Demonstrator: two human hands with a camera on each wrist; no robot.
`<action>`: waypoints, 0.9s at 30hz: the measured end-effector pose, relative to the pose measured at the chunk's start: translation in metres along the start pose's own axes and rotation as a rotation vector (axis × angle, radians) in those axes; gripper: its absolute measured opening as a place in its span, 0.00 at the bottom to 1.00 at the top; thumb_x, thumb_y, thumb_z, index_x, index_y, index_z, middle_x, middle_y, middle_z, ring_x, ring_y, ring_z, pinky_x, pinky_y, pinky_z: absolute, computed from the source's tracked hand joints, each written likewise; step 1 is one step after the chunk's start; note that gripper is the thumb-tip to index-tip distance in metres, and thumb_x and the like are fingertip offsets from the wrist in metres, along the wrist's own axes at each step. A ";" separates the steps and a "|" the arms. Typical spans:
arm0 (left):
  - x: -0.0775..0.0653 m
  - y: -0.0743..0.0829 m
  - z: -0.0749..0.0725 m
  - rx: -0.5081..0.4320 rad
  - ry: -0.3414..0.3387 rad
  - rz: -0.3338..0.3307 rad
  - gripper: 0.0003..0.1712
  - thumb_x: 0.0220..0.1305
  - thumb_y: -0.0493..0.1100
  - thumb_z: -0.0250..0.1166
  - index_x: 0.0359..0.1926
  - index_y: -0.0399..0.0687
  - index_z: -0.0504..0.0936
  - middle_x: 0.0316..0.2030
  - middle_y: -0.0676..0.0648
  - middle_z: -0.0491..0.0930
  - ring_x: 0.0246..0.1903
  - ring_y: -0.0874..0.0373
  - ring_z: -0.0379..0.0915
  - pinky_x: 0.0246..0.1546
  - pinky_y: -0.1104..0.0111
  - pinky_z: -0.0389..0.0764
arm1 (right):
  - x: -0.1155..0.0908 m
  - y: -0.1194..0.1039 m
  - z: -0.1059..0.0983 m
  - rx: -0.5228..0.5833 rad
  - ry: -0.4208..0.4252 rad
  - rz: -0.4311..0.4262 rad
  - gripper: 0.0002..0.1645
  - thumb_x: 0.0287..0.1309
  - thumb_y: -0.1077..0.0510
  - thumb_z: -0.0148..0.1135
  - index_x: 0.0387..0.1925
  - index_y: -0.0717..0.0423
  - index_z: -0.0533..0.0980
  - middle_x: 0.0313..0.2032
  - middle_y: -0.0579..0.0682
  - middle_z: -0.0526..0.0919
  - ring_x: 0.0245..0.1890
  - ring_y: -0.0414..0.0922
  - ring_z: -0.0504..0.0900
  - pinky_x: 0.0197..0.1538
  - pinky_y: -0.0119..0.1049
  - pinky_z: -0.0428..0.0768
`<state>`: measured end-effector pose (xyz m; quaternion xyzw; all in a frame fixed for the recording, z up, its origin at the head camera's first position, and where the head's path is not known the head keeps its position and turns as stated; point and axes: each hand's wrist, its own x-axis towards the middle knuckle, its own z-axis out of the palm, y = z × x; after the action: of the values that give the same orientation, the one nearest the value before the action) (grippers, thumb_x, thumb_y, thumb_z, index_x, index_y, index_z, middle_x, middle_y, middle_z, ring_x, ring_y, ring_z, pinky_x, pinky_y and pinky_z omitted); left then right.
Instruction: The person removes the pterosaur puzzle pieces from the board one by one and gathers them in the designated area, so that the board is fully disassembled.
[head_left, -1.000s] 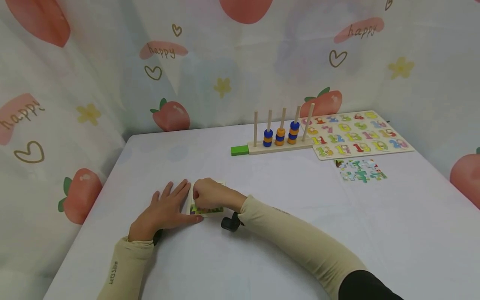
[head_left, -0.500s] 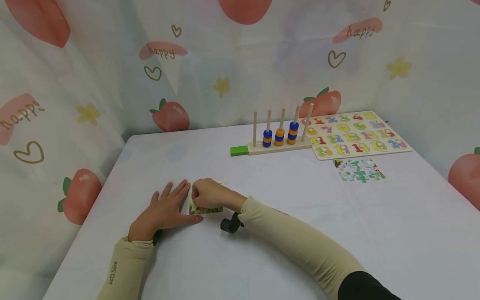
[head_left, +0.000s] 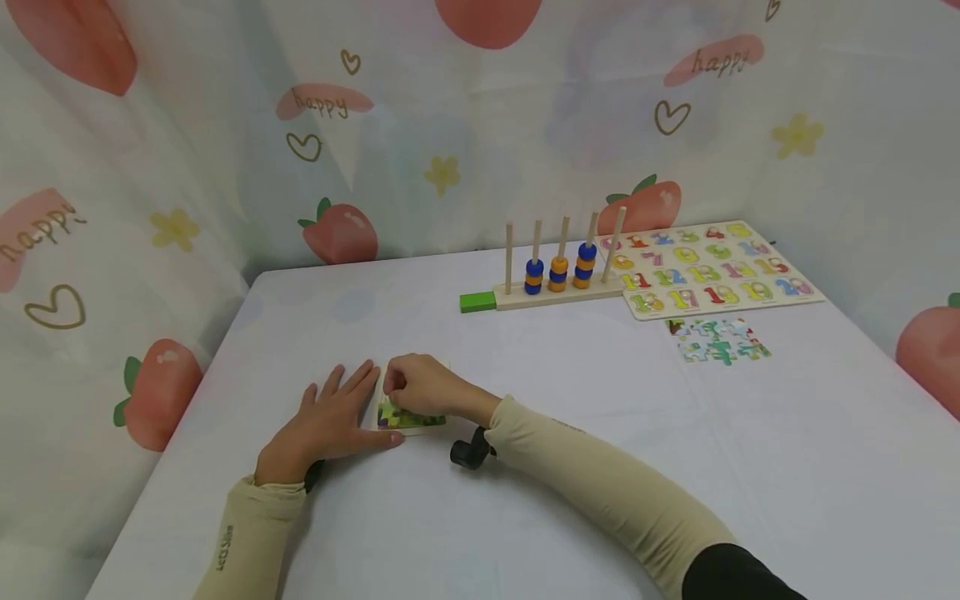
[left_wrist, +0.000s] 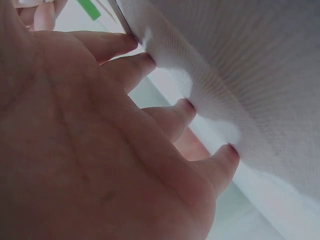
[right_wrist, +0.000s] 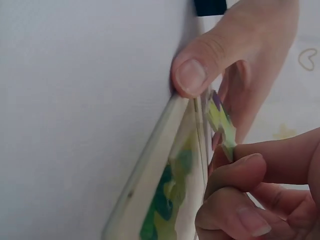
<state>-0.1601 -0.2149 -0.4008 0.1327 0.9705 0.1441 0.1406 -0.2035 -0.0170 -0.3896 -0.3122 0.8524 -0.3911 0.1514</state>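
Observation:
A small jigsaw puzzle board (head_left: 429,431) with a pale rim and a green printed picture lies on the table. My left hand (head_left: 330,423) is spread flat at its left side, fingers straight. In the right wrist view the left thumb (right_wrist: 195,75) touches the board's corner. Over the board, my right hand (head_left: 427,388) pinches a green and yellow jigsaw piece (right_wrist: 219,117) between thumb and index finger. The piece stands tilted up from the board, its outer end near the left thumb. My right hand hides much of the board in the head view.
Jigsaw pieces (head_left: 720,342) lie together at the right. Behind them rests a wooden number board (head_left: 705,298). A peg abacus (head_left: 558,298) with blue and orange beads and a green end block (head_left: 477,302) stands at the back, before a patterned curtain (head_left: 405,100).
My right hand has lifted a little and its wrist has moved slightly right, so more of the green picture shows. The left hand stays in place.

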 end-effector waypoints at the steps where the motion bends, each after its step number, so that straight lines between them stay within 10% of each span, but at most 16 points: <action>1: 0.000 0.000 0.000 0.000 0.002 0.002 0.69 0.59 0.74 0.72 0.85 0.40 0.53 0.85 0.40 0.48 0.81 0.27 0.34 0.72 0.25 0.38 | -0.001 0.001 -0.001 0.013 0.006 0.005 0.05 0.69 0.69 0.63 0.37 0.58 0.80 0.33 0.47 0.79 0.35 0.41 0.75 0.39 0.30 0.73; 27: 0.000 0.003 0.002 0.034 0.006 -0.024 0.71 0.56 0.76 0.73 0.85 0.40 0.54 0.84 0.37 0.49 0.81 0.25 0.36 0.71 0.24 0.41 | -0.046 0.028 -0.048 0.173 0.083 0.113 0.04 0.73 0.67 0.62 0.45 0.63 0.80 0.40 0.51 0.82 0.36 0.44 0.79 0.38 0.33 0.81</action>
<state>-0.1588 -0.2116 -0.4020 0.1230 0.9747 0.1264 0.1372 -0.2040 0.0543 -0.3789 -0.2331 0.8372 -0.4667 0.1640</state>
